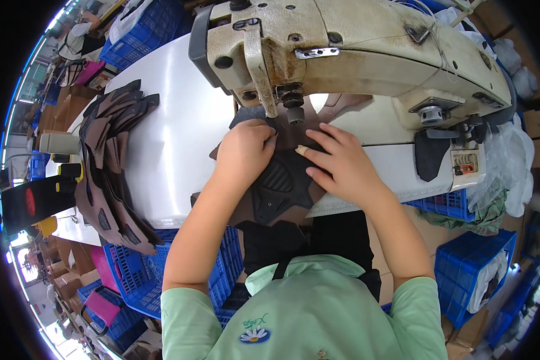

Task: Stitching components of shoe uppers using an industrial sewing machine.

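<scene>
A brown and black cut piece [277,183] that looks like leather, with a ribbed black patch, lies under the head of a sewing machine [354,54]. Its near end hangs over the table's front edge. My left hand [246,151] is closed on the left side of this piece, fingers curled and thumb pressed in, just left of the needle area. To the right of the presser area, my right hand [341,161] rests on the piece with its fingers spread. Something pale wraps one of its fingertips. What lies under the left fingers is hidden.
A pile of similar brown pieces [111,162] drapes over the left end of the white table [168,120]. At the table's right lies a small black piece [431,155]. Blue crates [474,270] stand on both sides below, and plastic bags [501,162] hang at the right.
</scene>
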`<state>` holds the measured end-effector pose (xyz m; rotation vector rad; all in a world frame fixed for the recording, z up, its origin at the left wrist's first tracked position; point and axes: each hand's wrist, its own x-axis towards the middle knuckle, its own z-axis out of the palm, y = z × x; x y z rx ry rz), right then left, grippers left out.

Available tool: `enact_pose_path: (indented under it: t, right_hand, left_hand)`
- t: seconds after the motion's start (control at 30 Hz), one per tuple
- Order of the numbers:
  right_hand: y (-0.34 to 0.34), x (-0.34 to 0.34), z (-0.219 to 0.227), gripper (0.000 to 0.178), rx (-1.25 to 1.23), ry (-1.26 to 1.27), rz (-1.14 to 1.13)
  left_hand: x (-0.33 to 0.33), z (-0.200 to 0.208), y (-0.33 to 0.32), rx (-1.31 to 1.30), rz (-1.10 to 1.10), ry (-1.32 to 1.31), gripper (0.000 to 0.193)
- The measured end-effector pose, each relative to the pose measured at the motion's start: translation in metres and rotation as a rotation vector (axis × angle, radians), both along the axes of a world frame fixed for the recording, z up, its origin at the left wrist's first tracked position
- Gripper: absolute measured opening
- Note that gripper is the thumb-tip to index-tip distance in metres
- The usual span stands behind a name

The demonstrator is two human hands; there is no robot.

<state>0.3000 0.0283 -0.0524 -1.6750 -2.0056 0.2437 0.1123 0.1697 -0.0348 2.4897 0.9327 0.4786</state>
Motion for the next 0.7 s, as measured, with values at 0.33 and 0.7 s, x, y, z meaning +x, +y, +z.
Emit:
enact_pose_path:
  t: [0.33,0.7]
  right_hand:
    - [-0.010,-0.011,-0.009,0.045,0.019,-0.051,-0.038]
    - [-0.008,-0.037,-0.014,0.052,0.046,-0.148,-0.113]
  left_hand:
    - [-0.004,-0.007,-0.013,0.145,-0.077,0.029,0.018]
    - [-0.014,-0.010,-0.014,0.278,-0.080,0.067,0.024]
